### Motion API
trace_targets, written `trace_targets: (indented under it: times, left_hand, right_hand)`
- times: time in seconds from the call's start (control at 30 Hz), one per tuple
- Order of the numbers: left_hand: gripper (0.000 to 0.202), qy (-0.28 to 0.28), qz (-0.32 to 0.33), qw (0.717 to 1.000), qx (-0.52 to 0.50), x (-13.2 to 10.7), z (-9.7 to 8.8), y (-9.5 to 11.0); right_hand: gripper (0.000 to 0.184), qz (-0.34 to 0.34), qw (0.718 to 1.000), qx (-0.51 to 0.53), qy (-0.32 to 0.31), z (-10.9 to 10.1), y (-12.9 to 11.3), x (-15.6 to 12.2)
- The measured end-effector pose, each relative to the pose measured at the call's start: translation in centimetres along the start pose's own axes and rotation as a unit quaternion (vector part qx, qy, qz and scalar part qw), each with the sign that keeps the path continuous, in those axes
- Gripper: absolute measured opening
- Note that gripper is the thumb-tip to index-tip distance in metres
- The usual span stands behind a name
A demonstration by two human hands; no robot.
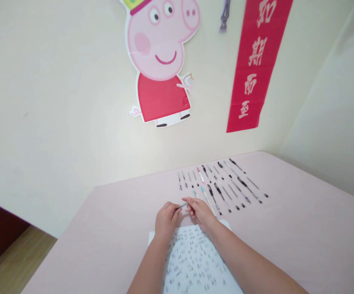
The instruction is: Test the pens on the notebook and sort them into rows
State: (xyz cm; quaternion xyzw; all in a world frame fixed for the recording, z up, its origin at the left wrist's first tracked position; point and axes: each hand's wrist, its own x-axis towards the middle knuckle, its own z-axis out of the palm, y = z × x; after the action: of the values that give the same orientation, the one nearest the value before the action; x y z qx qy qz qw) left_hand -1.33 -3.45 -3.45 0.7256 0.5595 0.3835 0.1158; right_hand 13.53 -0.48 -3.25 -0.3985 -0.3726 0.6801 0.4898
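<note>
Between my two hands a slim pen (182,206) is held level, just above the far edge of a white sheet covered in handwriting (195,257). The fingers of my left hand (166,218) pinch one end of it. My right hand (202,212) grips the other end with thumb and fingers, which partly hide it. Just beyond my right hand lies a near row of pens, among them a light blue one (208,201) and a black-capped one (222,197). Behind these is a second row with a pink and white pen (200,175).
The pens rest on a pale pink table (287,237) that meets the wall at its far edge. A cartoon pig cutout (164,98) and a red banner with white characters (250,81) hang on the wall. Wooden floor (23,261) shows at lower left.
</note>
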Motion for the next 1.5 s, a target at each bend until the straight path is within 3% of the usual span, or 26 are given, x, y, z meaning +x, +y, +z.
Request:
trace_targets:
  times: [0.53,1.0,1.23,1.5]
  left_hand:
    - [0.022,-0.039,-0.01,0.999,-0.008,0.11,-0.07,-0.33]
    - [0.031,-0.074,0.01,0.997,0.004,0.15,-0.24,-0.47]
    - [0.012,-0.018,-0.001,1.0,0.016,0.12,-0.47,-0.11]
    - [0.028,-0.033,0.034,0.998,0.049,0.29,-0.83,0.47]
  right_hand:
    - [0.049,-0.018,0.999,-0.037,0.003,-0.41,0.13,0.1]
    - [0.048,-0.043,0.997,-0.052,-0.032,-0.42,0.11,0.05]
    - [0.046,-0.028,0.999,-0.028,-0.033,-0.17,0.06,-0.14]
    - [0.034,-0.036,0.999,-0.012,-0.004,-0.2,0.45,0.29]
